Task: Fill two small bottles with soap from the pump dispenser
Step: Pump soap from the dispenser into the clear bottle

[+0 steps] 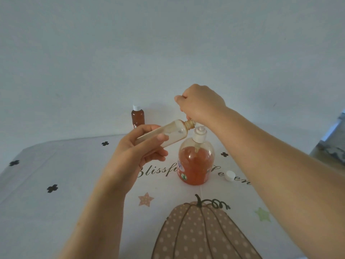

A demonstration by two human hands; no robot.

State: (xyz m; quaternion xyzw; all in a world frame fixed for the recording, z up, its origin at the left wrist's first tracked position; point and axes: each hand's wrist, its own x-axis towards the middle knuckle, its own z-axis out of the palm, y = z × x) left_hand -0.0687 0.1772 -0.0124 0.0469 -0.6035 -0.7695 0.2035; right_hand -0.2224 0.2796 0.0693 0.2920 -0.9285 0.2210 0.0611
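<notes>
My left hand [139, 146] grips a small clear bottle [172, 132], tilted so its open neck points up and right, under my right hand. The pump dispenser [196, 161], a clear bottle of orange soap with a white pump collar, stands upright on the table. My right hand [200, 104] is curled above the pump, its fingers closed over the pump head, which is hidden beneath them. A second small bottle [137, 116], brown and full, with a white cap on, stands at the table's far edge. A loose white cap [230, 175] lies right of the dispenser.
The table wears a white cloth [65, 174] printed with a pumpkin, stars, black clover marks and script lettering. A plain pale wall rises right behind the table. Something dark and grey shows past the table's right edge [334, 146].
</notes>
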